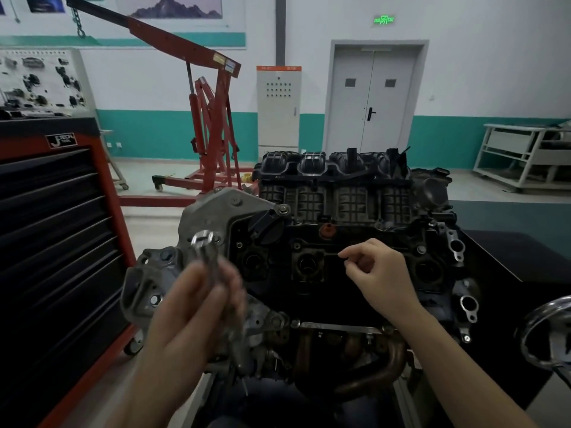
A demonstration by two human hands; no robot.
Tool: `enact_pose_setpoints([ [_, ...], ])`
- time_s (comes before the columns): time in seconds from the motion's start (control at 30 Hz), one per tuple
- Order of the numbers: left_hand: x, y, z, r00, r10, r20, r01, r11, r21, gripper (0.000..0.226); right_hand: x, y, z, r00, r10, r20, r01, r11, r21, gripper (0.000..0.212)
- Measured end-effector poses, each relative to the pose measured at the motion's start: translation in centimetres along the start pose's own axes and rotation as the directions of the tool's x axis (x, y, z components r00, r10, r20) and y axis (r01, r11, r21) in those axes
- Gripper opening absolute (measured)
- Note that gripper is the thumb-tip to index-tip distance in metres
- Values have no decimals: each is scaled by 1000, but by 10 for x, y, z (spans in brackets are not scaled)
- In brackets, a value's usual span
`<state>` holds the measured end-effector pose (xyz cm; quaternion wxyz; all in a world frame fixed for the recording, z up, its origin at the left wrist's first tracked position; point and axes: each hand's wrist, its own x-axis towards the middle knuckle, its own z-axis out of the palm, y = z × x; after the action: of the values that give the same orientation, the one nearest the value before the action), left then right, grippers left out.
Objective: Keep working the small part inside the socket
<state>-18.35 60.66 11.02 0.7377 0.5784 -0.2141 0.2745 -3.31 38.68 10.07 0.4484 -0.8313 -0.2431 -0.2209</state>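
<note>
Left hand [197, 307], blurred, fingers curled around shiny metal wrench [207, 254], ring end up, over grey cast bracket [213, 211] at left edge of engine [355, 267]. Right hand [377, 270] above dark valve cover, thumb and forefinger pinched together; whether something small sits between them, cannot tell. Ribbed black plastic manifold [333, 177] behind, rusty curved exhaust pipes [370, 369] below. Red tool cabinet [58, 242] close on left; open floor beyond toward red crane [213, 125].
</note>
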Motion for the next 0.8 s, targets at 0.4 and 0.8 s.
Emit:
enact_pose_setpoints([
  [0.4,96,-57,32,991,129,23,-131,984,124,32,-7,13,-8,1000,-16,13,15,998,66,24],
  [0.8,81,-57,26,975,136,178,-158,981,115,20,7,-7,34,950,-298,94,261,921,288,37],
])
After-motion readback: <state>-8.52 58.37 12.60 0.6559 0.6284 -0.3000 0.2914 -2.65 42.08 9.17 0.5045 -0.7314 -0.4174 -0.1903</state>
